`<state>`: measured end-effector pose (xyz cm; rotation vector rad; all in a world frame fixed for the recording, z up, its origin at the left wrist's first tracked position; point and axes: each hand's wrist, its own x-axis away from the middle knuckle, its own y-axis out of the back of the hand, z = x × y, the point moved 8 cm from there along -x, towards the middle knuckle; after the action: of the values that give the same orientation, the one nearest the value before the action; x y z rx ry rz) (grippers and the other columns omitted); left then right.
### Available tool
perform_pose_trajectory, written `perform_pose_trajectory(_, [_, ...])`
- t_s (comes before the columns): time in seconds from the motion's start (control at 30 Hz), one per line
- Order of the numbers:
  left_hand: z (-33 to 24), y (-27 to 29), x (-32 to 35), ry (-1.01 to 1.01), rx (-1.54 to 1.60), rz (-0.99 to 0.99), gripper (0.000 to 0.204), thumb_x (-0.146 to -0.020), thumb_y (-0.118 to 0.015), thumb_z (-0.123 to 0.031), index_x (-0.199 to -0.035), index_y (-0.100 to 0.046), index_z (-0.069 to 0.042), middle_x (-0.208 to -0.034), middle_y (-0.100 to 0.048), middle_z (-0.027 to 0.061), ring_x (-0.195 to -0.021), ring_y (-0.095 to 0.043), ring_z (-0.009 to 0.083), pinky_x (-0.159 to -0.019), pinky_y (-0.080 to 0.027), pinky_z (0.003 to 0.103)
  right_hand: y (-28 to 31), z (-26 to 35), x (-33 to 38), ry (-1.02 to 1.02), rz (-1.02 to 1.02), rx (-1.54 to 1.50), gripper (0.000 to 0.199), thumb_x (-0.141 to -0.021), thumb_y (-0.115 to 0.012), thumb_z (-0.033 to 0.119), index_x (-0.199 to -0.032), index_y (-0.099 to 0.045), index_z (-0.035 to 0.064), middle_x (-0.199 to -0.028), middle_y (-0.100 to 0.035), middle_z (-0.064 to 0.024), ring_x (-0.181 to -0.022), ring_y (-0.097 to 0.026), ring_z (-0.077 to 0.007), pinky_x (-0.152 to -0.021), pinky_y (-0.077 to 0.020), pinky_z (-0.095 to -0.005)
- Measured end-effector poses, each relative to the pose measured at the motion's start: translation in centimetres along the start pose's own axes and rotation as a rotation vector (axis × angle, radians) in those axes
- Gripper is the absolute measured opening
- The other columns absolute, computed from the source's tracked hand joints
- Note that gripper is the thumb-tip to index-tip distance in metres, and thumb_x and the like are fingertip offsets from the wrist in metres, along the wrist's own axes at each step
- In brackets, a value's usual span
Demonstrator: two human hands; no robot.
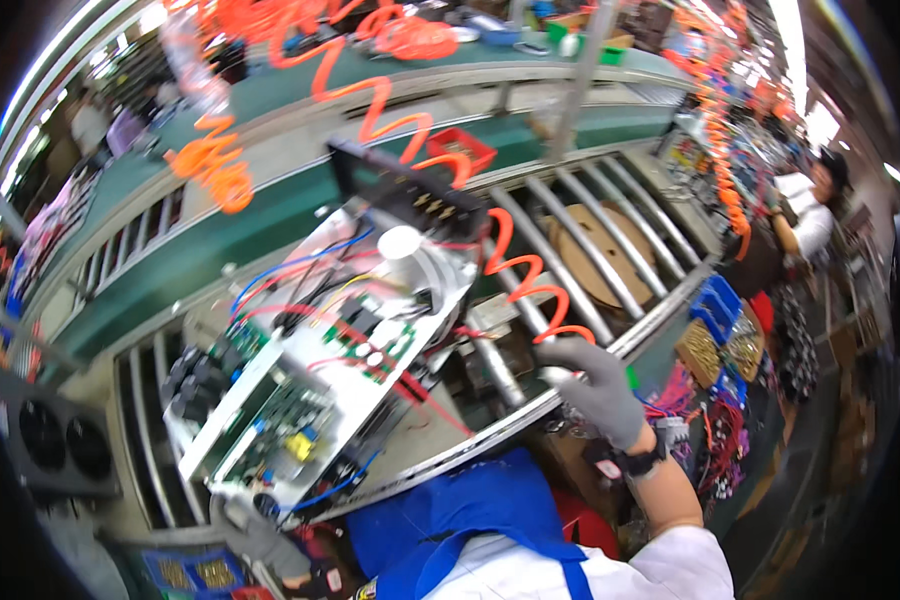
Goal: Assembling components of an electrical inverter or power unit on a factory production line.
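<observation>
R hand (600, 393) nr orange hose (555, 293), L hand (258, 533) nr chassis (233, 407), can't tell either grip.

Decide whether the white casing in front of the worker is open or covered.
Open: no lid covers the white casing, leaving green circuit boards and a yellow component exposed inside.
</observation>
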<state>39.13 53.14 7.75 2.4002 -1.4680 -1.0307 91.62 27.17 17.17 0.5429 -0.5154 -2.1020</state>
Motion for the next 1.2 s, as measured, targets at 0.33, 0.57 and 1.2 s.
perform_pose_trajectory(0.33, [-9.6, 0.8, 2.5, -0.313, -0.134, -0.014, 0.031, -0.092, -0.053, -0.004, -0.121, -0.059, 0.007, -0.122, -0.063, 0.022, -0.111, -0.062, 0.0343, -0.096, -0.05, 0.041, -7.6, -9.1, -19.9, -0.221, -0.059, -0.298, 0.035, -0.081, -0.07, 0.018, -0.104, -0.067, -0.007, -0.088, -0.073, -0.0098, -0.078, -0.067, -0.0173, -0.073, -0.0522, -0.0317])
perform_pose_trajectory(0.57, [-11.0, 0.4, 0.1, -0.408, -0.23, -0.012, 0.022, -0.093, -0.051, -0.008, -0.104, -0.062, 0.007, -0.11, -0.064, 0.0221, -0.1, -0.061, 0.0376, -0.089, -0.048, 0.046, -7.2, -10.3, -18.2, -0.274, -0.254, -0.14, 0.035, -0.083, -0.072, 0.019, -0.104, -0.066, -0.0081, -0.09, -0.071, -0.0091, -0.079, -0.062, -0.0136, -0.068, -0.0498, -0.0322])
perform_pose_trajectory(1.2, [4.0, -22.8, -33.8, -0.458, 0.113, 0.36, 0.018, -0.09, -0.066, -0.013, -0.105, -0.069, -0.004, -0.098, -0.07, 0.014, -0.091, -0.069, 0.03, -0.085, -0.053, 0.037, -22.1, 9.5, -4.0, -0.424, 0.015, 0.093, 0.056, -0.072, -0.085, 0.03, -0.117, -0.065, 0.0039, -0.099, -0.074, -0.0154, -0.09, -0.073, -0.0295, -0.078, -0.0567, -0.0391])
